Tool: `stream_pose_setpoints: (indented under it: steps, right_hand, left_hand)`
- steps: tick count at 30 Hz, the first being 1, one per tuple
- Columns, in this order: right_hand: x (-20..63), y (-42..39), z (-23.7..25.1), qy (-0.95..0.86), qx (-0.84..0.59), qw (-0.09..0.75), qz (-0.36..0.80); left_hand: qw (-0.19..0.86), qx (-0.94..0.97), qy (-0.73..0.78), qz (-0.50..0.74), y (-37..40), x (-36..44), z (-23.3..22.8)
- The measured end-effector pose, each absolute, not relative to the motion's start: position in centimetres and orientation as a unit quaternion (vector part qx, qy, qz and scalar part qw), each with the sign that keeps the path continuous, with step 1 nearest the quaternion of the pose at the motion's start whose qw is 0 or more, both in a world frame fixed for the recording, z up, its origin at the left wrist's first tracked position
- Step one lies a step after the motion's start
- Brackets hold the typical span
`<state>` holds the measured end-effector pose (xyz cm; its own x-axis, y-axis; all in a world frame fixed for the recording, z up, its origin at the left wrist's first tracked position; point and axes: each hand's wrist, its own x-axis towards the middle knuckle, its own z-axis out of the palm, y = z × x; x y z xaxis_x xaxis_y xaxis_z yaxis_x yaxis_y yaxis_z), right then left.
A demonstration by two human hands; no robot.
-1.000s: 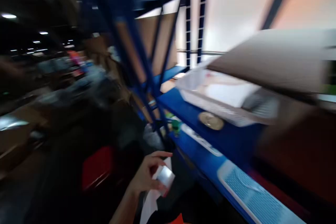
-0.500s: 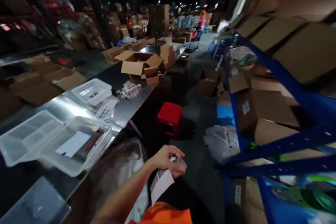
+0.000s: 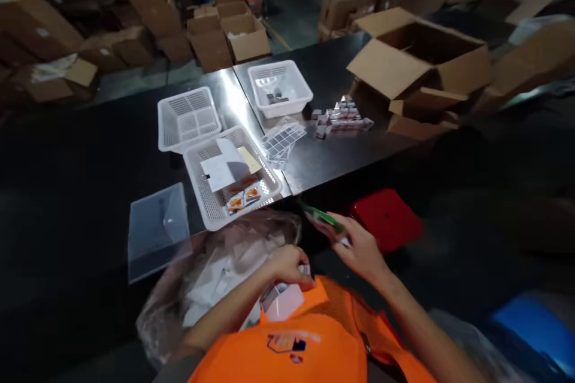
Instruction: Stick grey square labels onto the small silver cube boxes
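Observation:
Close against the orange vest, my left hand [image 3: 290,264] has its fingers curled round a small white carton [image 3: 284,302]; a second small piece shows by its fingertips, too blurred to name. My right hand [image 3: 359,246] grips a thin flat packet with a green edge [image 3: 324,217], held out over the gap by the table's edge. Below my left forearm, a clear plastic bag [image 3: 157,305] holds crumpled white paper [image 3: 233,269]. On the table, a white basket [image 3: 200,191] beside the bag contains white paper and orange-printed packets [image 3: 245,196].
A metal table [image 3: 323,161] bears another basket [image 3: 188,114], a white tub [image 3: 281,109], label sheets [image 3: 284,140], a cluster of small packs [image 3: 344,118], a clear folder [image 3: 159,227] and an open carton [image 3: 390,66]. A red stool [image 3: 389,221] stands to the right.
The view has swung left, from the aisle and blue shelving toward the table. My right hand has come into view with the green-edged packet. My left hand still holds the small carton.

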<state>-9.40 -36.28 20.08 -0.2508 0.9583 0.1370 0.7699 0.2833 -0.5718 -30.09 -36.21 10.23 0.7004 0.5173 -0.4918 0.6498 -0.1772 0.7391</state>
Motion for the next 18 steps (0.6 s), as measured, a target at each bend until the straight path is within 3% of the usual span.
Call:
stream_pose_setpoints:
  steps: [4, 7, 14, 18]
  right_hand:
    - [-19.5, -24.6, 17.0, -0.872, -0.420, 0.114, 0.222]
    - [-25.1, -20.8, 14.4, -0.905, -0.349, 0.062, 0.235]
    - [-17.9, -25.1, 10.9, -0.923, -0.302, -0.020, 0.237]
    - [-19.0, -21.1, 10.8, -0.937, -0.273, -0.036, 0.213]
  left_hand:
    - [0.494, 0.702, 0.512, -0.040, -34.1, -34.7, 8.7]
    - [0.481, 0.662, 0.574, -0.006, -34.0, -36.7, 7.9]
    - [0.471, 0.512, 0.710, 0.109, -39.6, -39.0, 7.1]
    - [0.451, 0.429, 0.763, 0.173, -42.2, -38.0, 6.9]
